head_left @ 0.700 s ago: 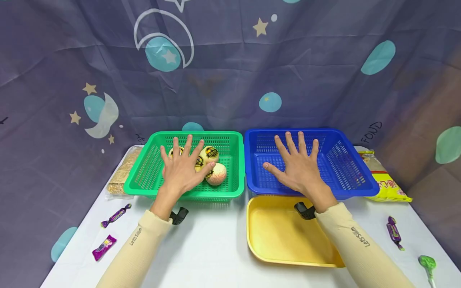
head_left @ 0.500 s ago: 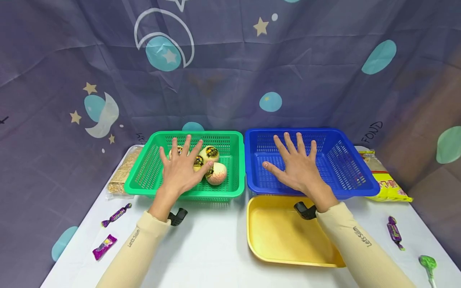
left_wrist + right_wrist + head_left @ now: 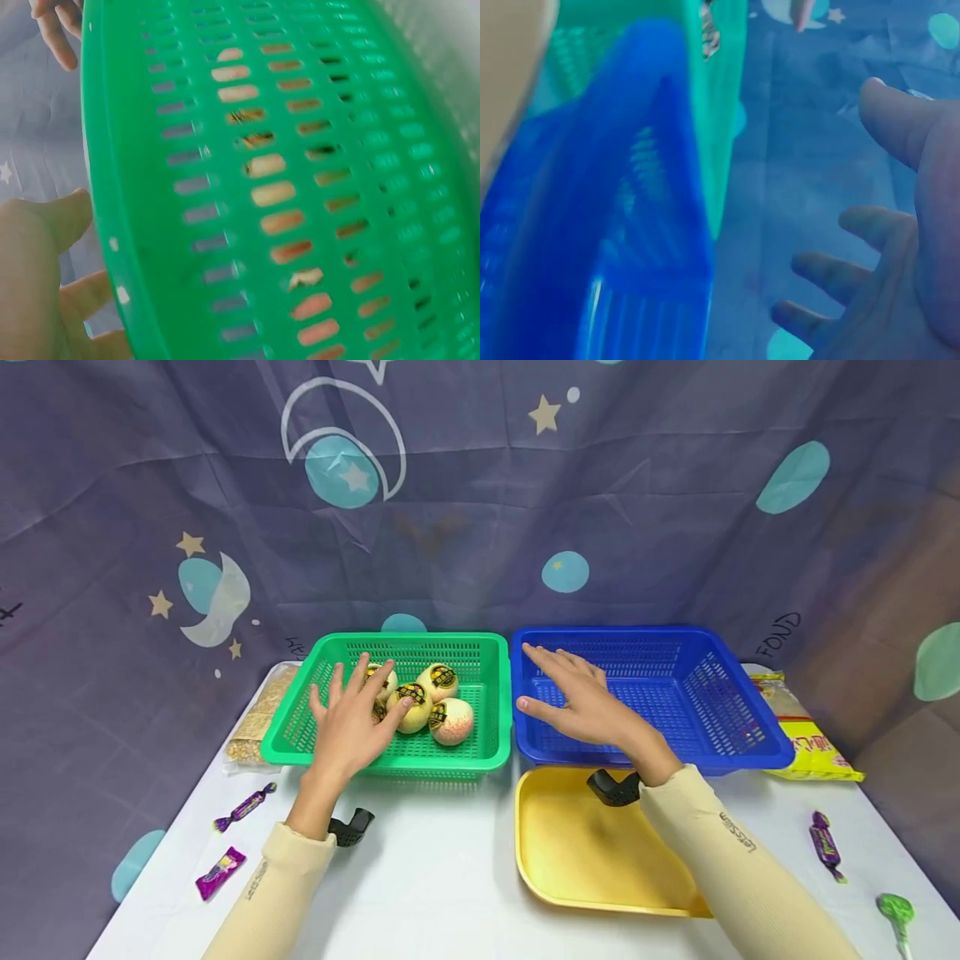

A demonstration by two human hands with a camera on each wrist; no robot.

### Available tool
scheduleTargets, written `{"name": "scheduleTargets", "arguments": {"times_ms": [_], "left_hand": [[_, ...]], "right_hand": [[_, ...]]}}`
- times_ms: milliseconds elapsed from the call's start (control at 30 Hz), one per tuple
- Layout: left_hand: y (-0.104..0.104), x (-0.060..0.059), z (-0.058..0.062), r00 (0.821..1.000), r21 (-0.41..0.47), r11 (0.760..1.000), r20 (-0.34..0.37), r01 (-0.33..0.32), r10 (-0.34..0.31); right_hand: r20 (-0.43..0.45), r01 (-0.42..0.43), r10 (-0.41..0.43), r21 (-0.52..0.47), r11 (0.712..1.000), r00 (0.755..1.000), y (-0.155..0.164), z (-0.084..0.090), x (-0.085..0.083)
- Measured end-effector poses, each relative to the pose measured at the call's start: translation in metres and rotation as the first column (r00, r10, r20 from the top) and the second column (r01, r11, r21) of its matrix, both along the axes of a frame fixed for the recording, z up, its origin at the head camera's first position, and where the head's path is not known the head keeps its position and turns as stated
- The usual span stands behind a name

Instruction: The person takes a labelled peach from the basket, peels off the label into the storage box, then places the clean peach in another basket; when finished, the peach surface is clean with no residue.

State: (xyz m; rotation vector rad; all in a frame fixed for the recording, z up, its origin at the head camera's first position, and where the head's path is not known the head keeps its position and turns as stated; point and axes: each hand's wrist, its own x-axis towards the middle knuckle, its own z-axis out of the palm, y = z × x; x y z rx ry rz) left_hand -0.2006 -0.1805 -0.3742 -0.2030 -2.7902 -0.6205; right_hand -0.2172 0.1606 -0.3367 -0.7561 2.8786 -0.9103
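Observation:
My left hand [image 3: 348, 722] hovers with spread fingers over the left part of a green basket [image 3: 495, 693]. Inside that basket lie several round, pale yellow-pink fruits [image 3: 452, 722] with black-and-gold stickers; my hand partly covers some of them. My right hand [image 3: 588, 702] is held over the left half of a blue basket [image 3: 675, 639], fingers extended toward the upper left and thumb apart. Neither hand holds anything. In the left wrist view the fruits show through the slots of the green basket's wall. The right wrist view has my right fingers [image 3: 832, 277] extended beside the blue basket.
A yellow tray [image 3: 600, 860] sits in front of the blue basket, below my right wrist. Wrapped purple candies [image 3: 245, 807] lie at the left, another candy [image 3: 826, 847] and a green lollipop [image 3: 896, 908] at the right. Food packets [image 3: 262, 714] flank the baskets. A patterned cloth hangs behind.
My left hand has shifted left and slightly down, uncovering more fruits. My right hand has turned and swung left, its fingers now closer together.

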Motion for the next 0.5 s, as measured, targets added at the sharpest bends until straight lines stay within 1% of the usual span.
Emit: {"name": "scheduleTargets", "arguments": {"times_ms": [133,267,400,500], "left_hand": [[-0.014,-0.001,-0.002,1.000,0.019,1.000,-0.003,-0.016,0.016],[-0.031,-0.002,-0.001,0.999,0.023,0.999,0.002,-0.050,0.049],[-0.047,-0.002,0.000,0.997,0.019,0.997,0.014,-0.079,0.079],[-0.059,-0.001,-0.001,0.996,0.021,0.997,0.042,-0.080,0.079]], "right_hand": [[0.038,-0.073,0.074,-0.027,0.997,0.997,-0.016,0.005,-0.007],[0.077,-0.128,0.131,-0.048,0.991,0.988,-0.032,0.010,-0.015],[0.077,-0.174,0.179,-0.073,0.982,0.981,-0.047,0.011,-0.024],[0.074,-0.201,0.209,-0.103,0.974,0.975,-0.056,0.011,-0.031]]}}
